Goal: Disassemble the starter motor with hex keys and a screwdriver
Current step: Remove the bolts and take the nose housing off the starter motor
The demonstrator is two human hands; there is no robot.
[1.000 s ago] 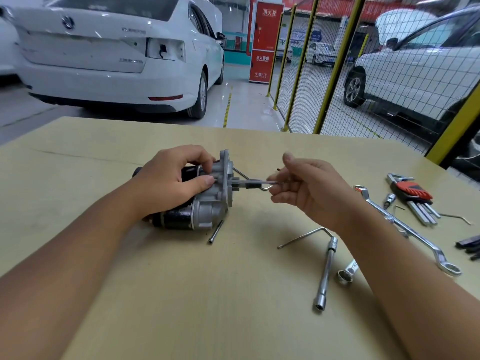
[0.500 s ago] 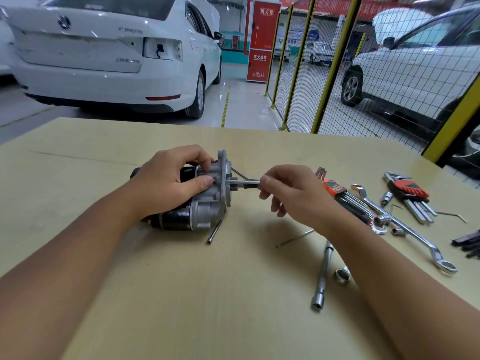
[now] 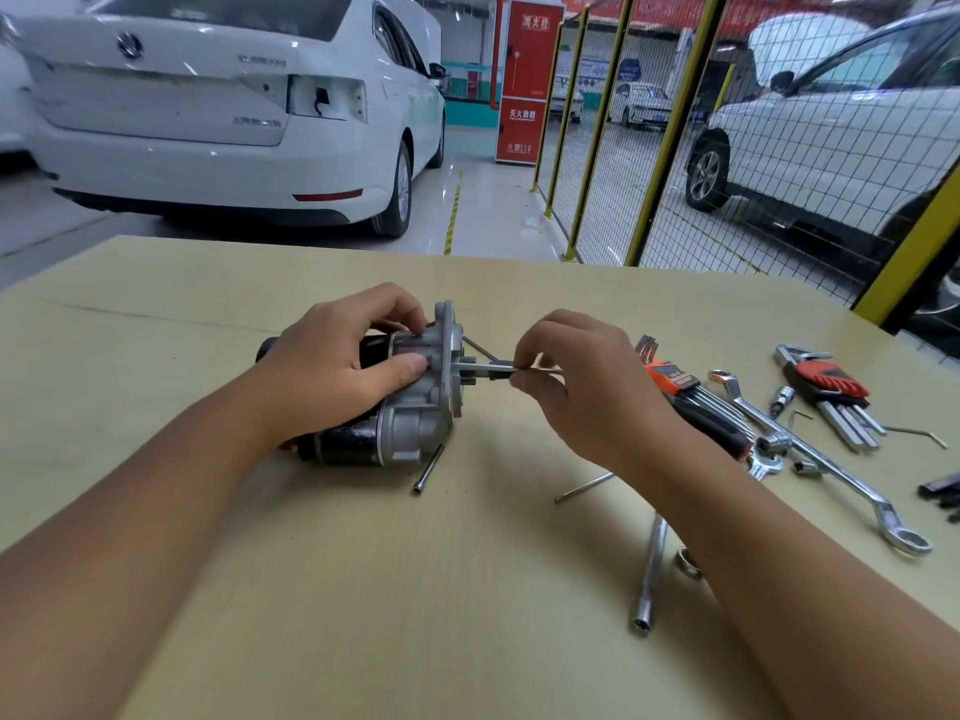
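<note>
1. Starter motor (image 3: 395, 402), lying on its side near the middle of the worktop (image 3: 322, 589), black cylindrical body toward the left edge, grey cast flange facing the right edge
2. Left hand (image 3: 332, 376), fingers curled over the top of the housing and thumb pressed on its near face, gripping the motor to steady it
3. Right hand (image 3: 582, 381), fingertips pinching a thin hex key (image 3: 491, 367) that runs level into the flange face; its tip is hidden in the casting
4. Loose long bolt (image 3: 428, 467), on the worktop just beside the housing's near side
5. Handling, as judged: the motor looks heavy and rigid, with a smooth round body apt to roll; hold is best taken across the ribbed casting beside the flange, pressing down. The key is slim and may spring or slip from the screw head if tilted
6. Spare hex key sets (image 3: 826, 381), ring spanner (image 3: 810, 449) and socket wrench (image 3: 652, 574), toward the right edge
</note>
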